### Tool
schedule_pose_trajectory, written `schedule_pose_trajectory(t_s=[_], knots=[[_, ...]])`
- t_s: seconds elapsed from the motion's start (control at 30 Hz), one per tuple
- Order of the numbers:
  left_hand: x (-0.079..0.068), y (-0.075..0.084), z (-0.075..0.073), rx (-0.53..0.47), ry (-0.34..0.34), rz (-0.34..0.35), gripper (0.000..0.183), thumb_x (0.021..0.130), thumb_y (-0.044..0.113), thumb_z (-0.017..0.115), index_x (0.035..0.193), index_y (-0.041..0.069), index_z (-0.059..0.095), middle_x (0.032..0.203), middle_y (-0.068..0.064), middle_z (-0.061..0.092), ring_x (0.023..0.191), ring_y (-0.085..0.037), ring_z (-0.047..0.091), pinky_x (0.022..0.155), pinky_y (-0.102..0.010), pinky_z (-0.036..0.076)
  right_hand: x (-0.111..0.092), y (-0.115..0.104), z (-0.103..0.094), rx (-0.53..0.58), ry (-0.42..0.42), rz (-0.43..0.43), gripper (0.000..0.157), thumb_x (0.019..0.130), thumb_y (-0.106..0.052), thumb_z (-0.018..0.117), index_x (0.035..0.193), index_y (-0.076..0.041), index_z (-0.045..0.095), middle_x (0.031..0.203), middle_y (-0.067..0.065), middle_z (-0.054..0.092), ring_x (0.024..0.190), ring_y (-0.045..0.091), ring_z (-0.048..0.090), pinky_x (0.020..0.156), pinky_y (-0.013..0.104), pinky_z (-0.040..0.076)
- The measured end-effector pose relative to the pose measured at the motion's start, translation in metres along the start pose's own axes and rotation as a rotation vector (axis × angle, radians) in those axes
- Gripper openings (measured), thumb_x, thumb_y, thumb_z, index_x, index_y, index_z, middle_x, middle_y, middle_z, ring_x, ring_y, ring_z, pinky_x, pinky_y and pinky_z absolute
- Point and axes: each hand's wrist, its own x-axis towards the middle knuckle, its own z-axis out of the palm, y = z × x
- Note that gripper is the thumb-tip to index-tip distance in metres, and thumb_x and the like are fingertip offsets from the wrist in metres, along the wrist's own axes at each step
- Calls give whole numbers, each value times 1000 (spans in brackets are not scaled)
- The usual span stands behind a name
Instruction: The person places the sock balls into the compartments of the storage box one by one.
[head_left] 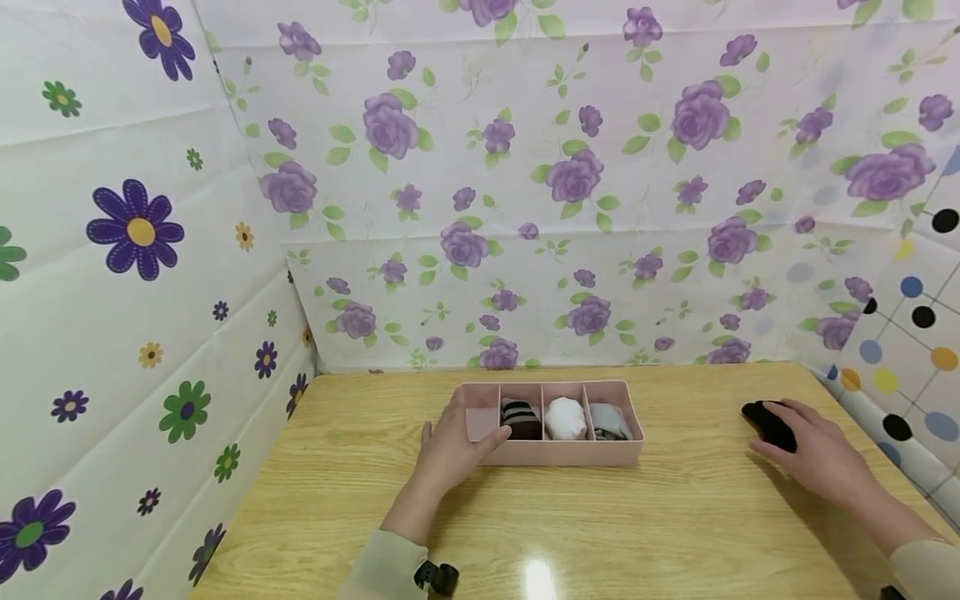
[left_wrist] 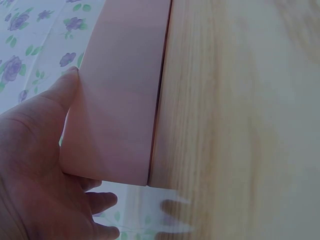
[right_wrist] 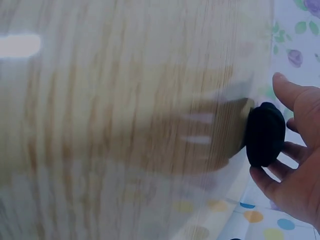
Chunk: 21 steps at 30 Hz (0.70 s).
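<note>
A pink divided storage box (head_left: 562, 454) sits on the table. My left hand (head_left: 452, 446) grips its left end, thumb on the front rim; in the left wrist view some of its fingers stretch past the end wall. A striped rolled sock (head_left: 521, 420), a white rolled bundle (head_left: 566, 418) and a grey folded bundle (head_left: 610, 422) each lie in their own compartment. The leftmost compartment shows bare floor. Far to the right, my right hand (head_left: 813, 446) is at a black rolled sock (right_wrist: 266, 134). Fingertips touch it, while the thumb stands apart.
The wooden table (head_left: 675, 517) meets a purple-flowered cloth wall (head_left: 525, 192) behind the box. A daisy-patterned cloth (head_left: 135, 333) hangs at the left, a dotted cloth (head_left: 911, 367) at the right near my right hand.
</note>
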Motion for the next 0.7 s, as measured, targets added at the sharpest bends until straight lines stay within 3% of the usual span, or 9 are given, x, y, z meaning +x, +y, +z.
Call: schedule_pose_trajectory(t_s=[0.37, 0.7], knots=[[1, 0, -2, 2, 6, 10, 120, 98, 79, 66, 178, 8, 11, 182, -14, 23, 164, -37, 30, 128, -76, 7, 4, -18, 1, 55, -17, -33, 93, 104, -48, 79, 164, 10, 38, 161, 48, 29, 137, 75, 33, 101, 86, 37], [1, 0, 0, 10, 2, 0, 123, 96, 81, 65, 178, 9, 9, 181, -15, 23, 164, -36, 30, 129, -75, 7, 2, -3, -11, 84, -52, -75, 108, 96, -42, 89, 167, 12, 28, 164, 50, 20, 136, 76, 32, 98, 86, 40]])
